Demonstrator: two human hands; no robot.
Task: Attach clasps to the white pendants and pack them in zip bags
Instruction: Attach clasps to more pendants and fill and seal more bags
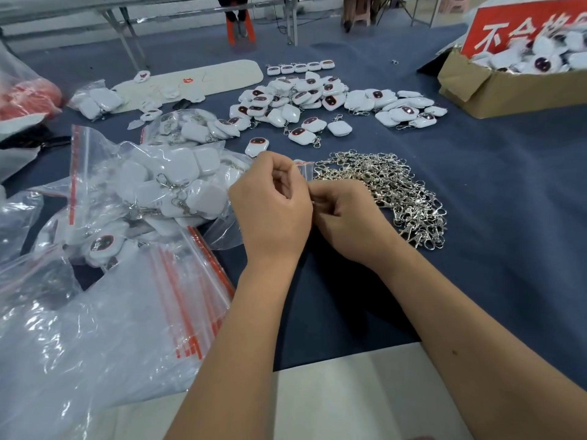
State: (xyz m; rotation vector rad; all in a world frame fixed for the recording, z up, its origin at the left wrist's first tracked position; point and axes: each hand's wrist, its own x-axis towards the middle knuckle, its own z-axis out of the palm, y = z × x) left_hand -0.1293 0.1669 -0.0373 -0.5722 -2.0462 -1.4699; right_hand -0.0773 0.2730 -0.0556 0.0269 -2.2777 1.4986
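white pendants (305, 100), silver clasps (397, 192), navy tablecloth (492, 217)

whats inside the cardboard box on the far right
The cardboard box holds a heap of white pendants, some showing dark faces. A red sign stands behind them. What lies lower in the box is covered.

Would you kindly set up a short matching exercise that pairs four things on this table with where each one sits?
Things:
1. pile of metal clasps
2. cardboard box
3. stack of empty zip bags
4. row of five pendants

Places:
A. far right corner of the table
B. near left, beside the left forearm
C. just right of the right hand
D. far middle, beyond the loose heap of pendants

Pairs: 1-C, 2-A, 3-B, 4-D
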